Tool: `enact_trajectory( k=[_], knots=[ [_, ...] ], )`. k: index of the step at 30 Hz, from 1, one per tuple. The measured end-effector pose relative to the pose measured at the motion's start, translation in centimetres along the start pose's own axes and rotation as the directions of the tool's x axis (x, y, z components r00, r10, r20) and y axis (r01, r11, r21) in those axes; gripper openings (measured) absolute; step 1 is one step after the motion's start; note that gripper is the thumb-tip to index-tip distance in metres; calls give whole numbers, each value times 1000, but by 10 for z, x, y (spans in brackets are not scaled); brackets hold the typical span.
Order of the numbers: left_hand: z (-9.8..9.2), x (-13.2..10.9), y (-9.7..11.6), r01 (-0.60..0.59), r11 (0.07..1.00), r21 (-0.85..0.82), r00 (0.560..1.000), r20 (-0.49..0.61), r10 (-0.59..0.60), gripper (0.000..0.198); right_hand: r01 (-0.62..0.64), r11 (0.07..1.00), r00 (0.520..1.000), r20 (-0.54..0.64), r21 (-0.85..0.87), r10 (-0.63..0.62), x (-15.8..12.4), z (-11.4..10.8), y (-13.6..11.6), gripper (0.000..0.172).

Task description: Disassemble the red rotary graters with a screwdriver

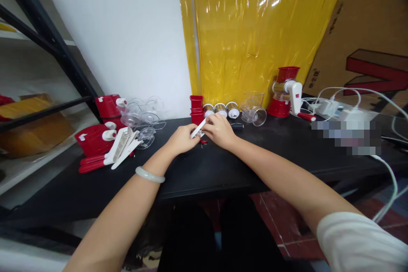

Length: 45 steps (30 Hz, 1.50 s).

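Note:
Both my hands meet over the middle of the black table, holding one white plastic crank arm (198, 128) between them. My left hand (184, 138) is closed around its near end. The fingers of my right hand (219, 129) are closed at its upper end and partly hide it. Small red pieces (203, 141) lie on the table just under my hands. Behind them stand red plastic hoppers (196, 104) and several grater drums (220, 109) in a row. A dark screwdriver handle (237, 126) lies right of my right hand.
Red grater bases (92, 139), white crank handles with red grips (111, 153) and clear plastic housings (140, 112) lie at left. Clear parts (255, 112) stand behind at right, beside an assembled rotary grater (283, 93). White cables and chargers (353, 112) spread over the right end.

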State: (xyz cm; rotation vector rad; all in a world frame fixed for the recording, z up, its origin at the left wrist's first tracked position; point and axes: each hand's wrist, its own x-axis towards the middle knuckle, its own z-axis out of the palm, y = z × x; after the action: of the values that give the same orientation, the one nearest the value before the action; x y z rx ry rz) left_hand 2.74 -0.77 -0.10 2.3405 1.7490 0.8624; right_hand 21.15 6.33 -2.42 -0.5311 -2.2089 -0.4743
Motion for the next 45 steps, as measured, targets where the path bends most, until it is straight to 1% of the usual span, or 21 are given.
enact_trajectory(
  k=[5,12,19,28,33,36,38,41,43,45],
  knots=[
    [0,-1,-2,-21,1000,12,1000,23,21,23,10,998,1000,-3,68,-10,-3,5,5,19],
    [1,0,-3,-28,999,-34,999,46,29,26,48,992,998,-39,120,-43,-5,10,10,17],
    [2,0,-3,-13,999,-50,999,51,16,29,48,983,997,-61,175,-38,-6,12,11,12],
    [4,2,-11,44,998,-50,999,16,-43,29,52,971,997,-73,235,-36,-5,12,8,12],
    [2,2,-13,97,994,52,995,-41,-95,30,-23,971,998,-58,239,38,-3,9,6,9],
    [0,3,-16,128,988,91,991,-51,-124,31,-75,964,997,12,255,75,-4,8,8,7],
    [0,3,-18,138,984,116,990,-55,-133,32,-93,953,992,112,287,63,-6,9,10,4],
    [0,4,-19,144,979,145,989,-59,-137,33,-126,934,965,260,335,36,-7,12,11,4],
    [-1,4,-18,143,979,147,989,-52,-137,33,-151,922,949,312,358,34,-8,13,12,5],
    [-1,3,-16,142,979,149,990,-42,-137,33,-164,913,942,335,374,32,-7,14,12,6]
  ],
)
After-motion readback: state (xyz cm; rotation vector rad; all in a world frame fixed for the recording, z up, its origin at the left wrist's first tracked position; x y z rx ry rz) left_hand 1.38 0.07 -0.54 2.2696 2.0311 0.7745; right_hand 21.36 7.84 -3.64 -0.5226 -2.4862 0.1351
